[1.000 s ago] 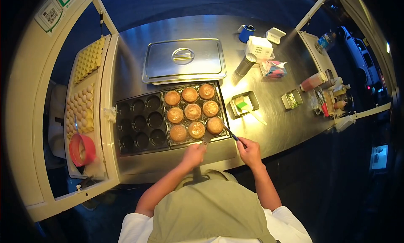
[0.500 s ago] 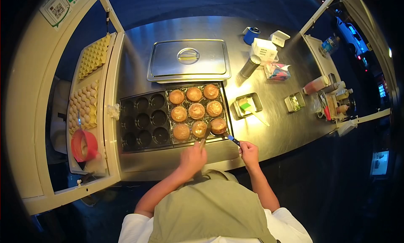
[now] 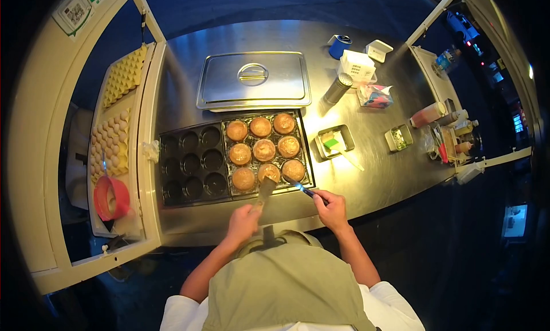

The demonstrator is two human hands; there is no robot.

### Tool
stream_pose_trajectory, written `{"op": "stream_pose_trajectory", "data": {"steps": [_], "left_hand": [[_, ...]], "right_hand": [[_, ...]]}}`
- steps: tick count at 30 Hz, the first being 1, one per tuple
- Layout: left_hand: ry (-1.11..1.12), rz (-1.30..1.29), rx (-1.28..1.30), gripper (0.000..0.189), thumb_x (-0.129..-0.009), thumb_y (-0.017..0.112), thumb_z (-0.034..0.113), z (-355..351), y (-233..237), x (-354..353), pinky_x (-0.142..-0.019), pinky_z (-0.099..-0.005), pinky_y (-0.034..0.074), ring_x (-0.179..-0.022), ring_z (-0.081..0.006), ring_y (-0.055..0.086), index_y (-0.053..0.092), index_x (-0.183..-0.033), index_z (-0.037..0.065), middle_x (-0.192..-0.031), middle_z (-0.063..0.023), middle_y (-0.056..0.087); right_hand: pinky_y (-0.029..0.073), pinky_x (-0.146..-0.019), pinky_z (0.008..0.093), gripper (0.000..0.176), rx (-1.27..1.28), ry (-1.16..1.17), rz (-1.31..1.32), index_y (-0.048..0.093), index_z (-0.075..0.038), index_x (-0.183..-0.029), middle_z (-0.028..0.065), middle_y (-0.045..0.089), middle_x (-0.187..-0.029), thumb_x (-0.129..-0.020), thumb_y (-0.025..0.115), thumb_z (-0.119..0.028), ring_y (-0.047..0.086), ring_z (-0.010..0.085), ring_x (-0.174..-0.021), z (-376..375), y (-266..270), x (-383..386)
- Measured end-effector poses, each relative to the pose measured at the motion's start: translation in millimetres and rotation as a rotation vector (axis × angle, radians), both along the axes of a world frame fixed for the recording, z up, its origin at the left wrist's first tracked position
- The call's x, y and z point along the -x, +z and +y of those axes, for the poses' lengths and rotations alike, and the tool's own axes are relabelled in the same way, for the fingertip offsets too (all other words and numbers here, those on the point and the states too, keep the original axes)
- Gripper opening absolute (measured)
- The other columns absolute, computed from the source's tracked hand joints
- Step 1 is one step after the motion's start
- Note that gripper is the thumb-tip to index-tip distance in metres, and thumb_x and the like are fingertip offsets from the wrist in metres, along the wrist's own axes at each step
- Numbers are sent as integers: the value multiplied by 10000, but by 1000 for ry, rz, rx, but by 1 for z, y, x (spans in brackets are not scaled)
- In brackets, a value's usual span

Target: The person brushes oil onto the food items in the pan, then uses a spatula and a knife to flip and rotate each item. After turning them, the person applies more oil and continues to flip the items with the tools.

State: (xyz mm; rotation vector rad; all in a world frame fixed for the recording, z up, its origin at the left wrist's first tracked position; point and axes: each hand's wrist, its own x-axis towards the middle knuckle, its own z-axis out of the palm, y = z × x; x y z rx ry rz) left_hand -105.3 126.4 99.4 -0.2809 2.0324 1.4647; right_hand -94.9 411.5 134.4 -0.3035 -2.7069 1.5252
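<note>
My left hand (image 3: 243,222) is closed around the handle of a small flat spatula (image 3: 266,188), whose blade overlaps the lower edge of the front middle round cake (image 3: 268,172). In my right hand (image 3: 331,209) is a slim tool with a dark and blue handle (image 3: 307,191). Its tip points at the front right cake (image 3: 294,169), right at the cake's lower edge. Browned round cakes fill the three rows of the right half of the black mould pan (image 3: 228,159). The left half's round wells (image 3: 212,160) hold no cakes.
Behind the pan lies a lidded steel tray (image 3: 229,79). To the right are a steel tub (image 3: 318,148) with a green-and-white brush, a shaker (image 3: 337,89), a tub of chopped greens (image 3: 399,138) and bottles (image 3: 428,114). Egg trays (image 3: 123,79) and a red pot (image 3: 112,197) stand left.
My left hand has drawn back left and toward me, taking the spatula from between the two front cakes. My right hand has shifted slightly left with its tool.
</note>
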Motion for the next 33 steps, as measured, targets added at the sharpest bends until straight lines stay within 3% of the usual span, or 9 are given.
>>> {"op": "stream_pose_trajectory", "data": {"steps": [2, 4, 5, 12, 16, 22, 28, 29, 33], "left_hand": [[215, -122, -238, 242, -939, 639, 242, -7, -2, -5, -506, -298, 402, -492, -123, 533, 669, -874, 11, -613, -48, 587], [246, -146, -277, 219, -943, 640, 226, -9, -1, -4, -498, -284, 382, -497, -110, 526, 663, -878, 18, -609, -27, 575], [275, -168, -318, 197, -947, 641, 210, -10, -1, -3, -489, -270, 362, -501, -97, 518, 658, -883, 25, -606, -6, 562], [242, -183, -276, 185, -933, 654, 207, -10, -12, -3, -487, -274, 366, -498, -104, 518, 652, -882, 29, -611, -21, 565], [226, -192, -290, 232, -963, 594, 217, -13, -12, 0, -465, -272, 348, -497, -121, 507, 668, -968, -3, -622, -38, 556], [171, -236, -289, 246, -972, 589, 247, -19, -24, 6, -451, -265, 323, -471, -115, 477, 661, -961, 12, -609, -38, 553], [163, -251, -267, 326, -1001, 581, 355, 0, -42, 19, -445, -259, 296, -471, -100, 454, 662, -953, 43, -604, -36, 554], [173, -237, -236, 351, -1006, 580, 382, 2, -46, 20, -448, -260, 294, -481, -91, 455, 661, -955, 44, -608, -33, 556], [94, -93, -80, 360, -980, 607, 382, 4, -42, 15, -479, -343, 386, -506, -213, 572, 650, -955, 25, -630, -113, 617]], "right_hand": [[532, -648, 353, 169, -35, 21, 32, 752, -25, -1000, 172, 720, -797, -903, 671, -137, 690, 240, -668, -8, 1, 13], [530, -601, 352, 172, -349, 168, 231, 759, -4, -991, 155, 727, -777, -881, 695, -118, 692, 268, -630, -16, 0, 30], [544, -632, 420, 185, -384, 204, 166, 763, -29, -973, 178, 729, -836, -864, 691, -160, 690, 358, -692, -19, 3, 37], [535, -649, 429, 209, -546, 326, -71, 770, -59, -935, 165, 705, -742, -873, 676, -235, 686, 315, -654, -25, 1, 95], [370, -490, 266, 244, 231, 97, -380, 755, -22, -900, -21, 562, -619, -915, 672, -250, 474, 104, -521, 5, -33, 127], [293, -444, 237, 203, 553, 36, -507, 750, -34, -927, -47, 489, -591, -943, 638, -202, 377, 57, -477, 51, -22, 114], [474, -608, 315, 251, 162, 91, -69, 758, -12, -972, 57, 628, -676, -954, 647, -237, 566, 127, -621, 19, -38, 65], [526, -661, 368, 208, 32, 117, -44, 753, -42, -1010, 146, 685, -747, -952, 634, -202, 657, 226, -653, 9, -30, 54], [525, -642, 467, 223, -326, 218, 170, 752, -121, -1106, 184, 681, -777, -924, 635, -175, 654, 397, -713, -27, -6, 31]]}}
